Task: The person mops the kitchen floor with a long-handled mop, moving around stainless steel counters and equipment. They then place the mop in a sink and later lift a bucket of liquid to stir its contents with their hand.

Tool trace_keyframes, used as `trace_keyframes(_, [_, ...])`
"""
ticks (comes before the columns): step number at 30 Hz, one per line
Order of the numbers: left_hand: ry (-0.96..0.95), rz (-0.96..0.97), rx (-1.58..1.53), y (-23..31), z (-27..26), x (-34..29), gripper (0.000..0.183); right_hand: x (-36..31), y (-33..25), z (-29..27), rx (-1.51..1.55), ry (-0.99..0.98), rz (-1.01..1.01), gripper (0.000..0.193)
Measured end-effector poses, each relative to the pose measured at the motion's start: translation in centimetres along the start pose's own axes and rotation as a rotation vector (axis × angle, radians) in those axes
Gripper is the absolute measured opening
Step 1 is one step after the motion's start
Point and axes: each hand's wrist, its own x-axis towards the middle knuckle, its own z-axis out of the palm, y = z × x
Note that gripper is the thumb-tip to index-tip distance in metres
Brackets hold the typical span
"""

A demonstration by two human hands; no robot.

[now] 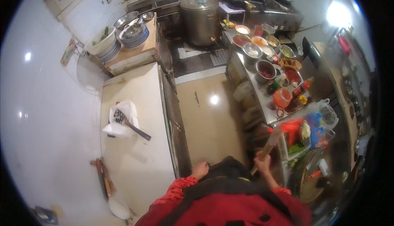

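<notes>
My right hand [262, 162] is closed around a long, flat, tan-grey thing [269, 143]. It slants up and away beside the metal counter, its lower end showing below my fingers; blur hides its exact kind. My left hand [200, 170] hangs by the dark apron [230, 169] near the edge of the pale worktop [154, 160]. Its fingers are curled in, and nothing shows in them. On that worktop a black-handled slotted ladle [137, 131] rests across a white-lined container [130, 113].
To the right, a metal counter [262, 110] bears several bowls, a red-filled jar [282, 98], bottles and bags. A round chopping board [308, 181] lies nearer. Stacked plates [135, 39] stand back left. A large lidded pot [200, 22] and stove [271, 12] are beyond the tiled floor [207, 123].
</notes>
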Motion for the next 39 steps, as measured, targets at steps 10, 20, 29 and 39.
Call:
trace_keyframes(10, [0.014, 0.226, -0.111, 7.1, -14.1, 26.8, 0.024, 23.1, -11.9, 9.6, 0.234, 0.008, -0.104, 0.022])
trace_keyframes(20, [-0.007, 0.202, -0.098, 13.9, -27.8, 45.0, 0.027, 45.6, -33.2, 21.5, 0.24, -0.437, -0.342, 0.029])
trace_keyframes(29, [0.16, 0.663, -0.493, 14.1, -38.1, 66.3, 0.049, 59.6, -50.0, 37.1, 0.378, -0.594, -0.439, 0.027])
trace_keyframes(39, [0.797, 0.471, -0.66, 14.6, -56.3, 94.0, 0.009, 76.0, -73.2, 45.5, 0.648, -0.667, -0.943, 0.036])
